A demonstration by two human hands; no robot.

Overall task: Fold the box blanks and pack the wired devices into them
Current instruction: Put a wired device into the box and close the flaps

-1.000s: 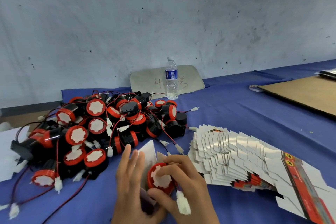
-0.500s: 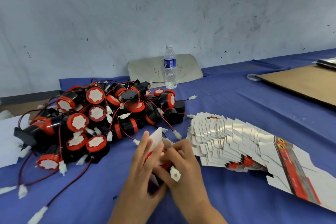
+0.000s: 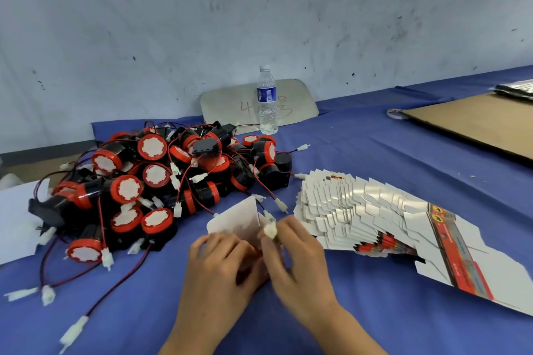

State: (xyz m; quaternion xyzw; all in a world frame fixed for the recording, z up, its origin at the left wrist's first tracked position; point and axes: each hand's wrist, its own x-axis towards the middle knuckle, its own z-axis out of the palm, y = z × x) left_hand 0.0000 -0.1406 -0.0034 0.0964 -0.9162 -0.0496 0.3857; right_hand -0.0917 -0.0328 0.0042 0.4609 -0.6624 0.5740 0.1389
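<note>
Blue-covered table (image 3: 375,158) against scuffed grey wall. Both hands near front edge, at middle. Left hand (image 3: 222,262) curled round half-folded box (image 3: 239,219), white flap standing up. Right hand (image 3: 297,253) pinches white plug (image 3: 270,230) over box opening. Heap of red-capped wired devices (image 3: 161,181) toward left edge. Fanned box blanks (image 3: 360,216) toward right edge. Water bottle (image 3: 267,101) at back edge.

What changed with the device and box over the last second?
The red-faced device, plain between the hands a second ago, has gone down into the box, only a red sliver showing. The right hand now pinches the white connector at the box mouth; the left hand keeps its grip on the box. The pile and blanks stayed put.
</note>
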